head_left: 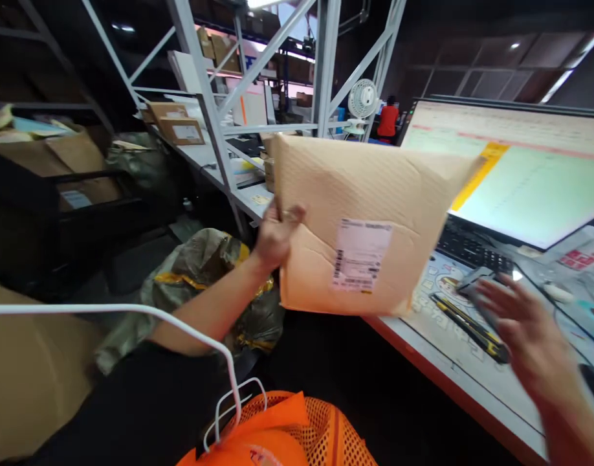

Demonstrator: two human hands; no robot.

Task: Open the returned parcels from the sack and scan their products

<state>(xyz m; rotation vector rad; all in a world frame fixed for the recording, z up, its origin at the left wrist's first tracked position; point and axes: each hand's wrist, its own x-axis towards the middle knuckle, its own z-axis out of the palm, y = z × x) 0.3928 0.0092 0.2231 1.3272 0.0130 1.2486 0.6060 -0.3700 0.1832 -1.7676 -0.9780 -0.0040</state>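
Pinched at one edge by the left hand (277, 236), the envelope (360, 188) extends rightward from its fingers and could swing or slip, since the right hand (525, 327), fingers spread beside the cutter (469, 325), gives no support

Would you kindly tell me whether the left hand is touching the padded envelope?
Touching. The head view shows the left hand gripping the padded envelope at its side edge, with part of the hand lying over the labelled face.
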